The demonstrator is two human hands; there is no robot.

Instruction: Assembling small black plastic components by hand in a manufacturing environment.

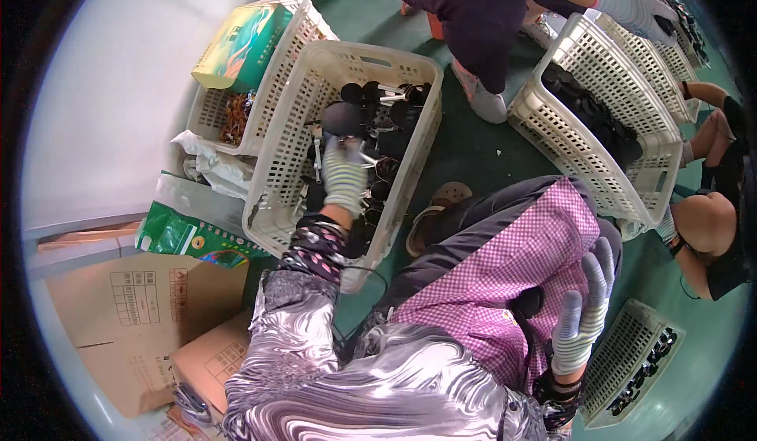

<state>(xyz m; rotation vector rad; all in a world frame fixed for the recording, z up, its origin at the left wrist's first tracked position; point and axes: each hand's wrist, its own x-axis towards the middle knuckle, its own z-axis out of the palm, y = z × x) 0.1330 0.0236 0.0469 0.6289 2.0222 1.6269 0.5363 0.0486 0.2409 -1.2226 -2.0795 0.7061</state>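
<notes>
My left hand (344, 177), in a striped glove, reaches into a white plastic crate (272, 197) in front of me on the left. The crate holds many black round parts with metal rods, in a loose heap. A black disc-shaped part (341, 118) lies just beyond my left fingertips; blur hides whether they grip it. My right hand (582, 323), also gloved, is raised over my right thigh with fingers spread and nothing in it. Beside it, a dark rounded object (527, 302) rests on my pink checked apron (489, 275).
Another white crate (264, 118) at left bears a green and yellow box (240, 47). Cardboard boxes (142, 323) stand at lower left. To the right are a crate of black parts (599, 126) and a smaller one (631, 362). Co-workers sit ahead and at right, one gloved hand (635, 11) extended.
</notes>
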